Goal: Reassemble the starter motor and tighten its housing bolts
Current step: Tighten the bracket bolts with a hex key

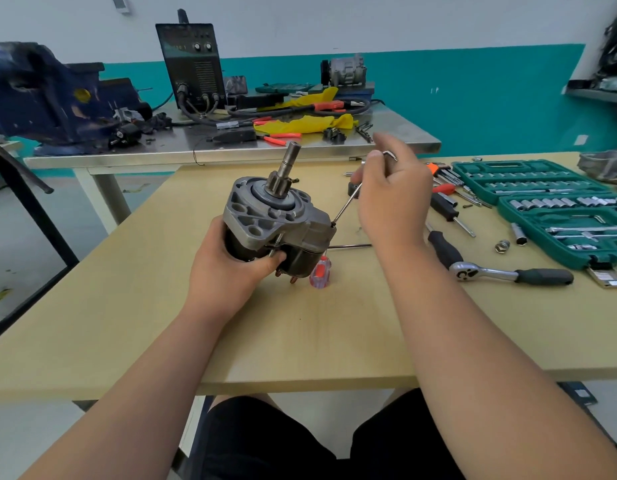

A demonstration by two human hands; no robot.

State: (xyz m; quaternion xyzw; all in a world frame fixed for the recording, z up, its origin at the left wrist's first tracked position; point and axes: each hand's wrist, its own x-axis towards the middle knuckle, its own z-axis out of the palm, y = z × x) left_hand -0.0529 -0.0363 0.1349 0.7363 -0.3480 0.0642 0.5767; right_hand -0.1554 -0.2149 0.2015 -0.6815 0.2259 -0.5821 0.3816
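The starter motor (pixel 265 211) stands tilted on the wooden table (pixel 127 323), its grey cast housing and pinion shaft pointing up and away. My left hand (pixel 227 268) grips its dark body from the lower left. My right hand (pixel 390 195) holds a thin L-shaped hex key (pixel 347 204), bent end above the fingers, long end slanting down to a bolt (pixel 333 224) on the housing's right edge. A long through bolt (pixel 348 246) lies on the table just right of the motor.
A red clear-handled screwdriver (pixel 320 271) lies against the motor's base. A ratchet (pixel 490 270), black-handled drivers and loose sockets lie to the right, beside an open green socket case (pixel 556 206). A metal bench behind holds a blue vise (pixel 54 98), a welder and pliers.
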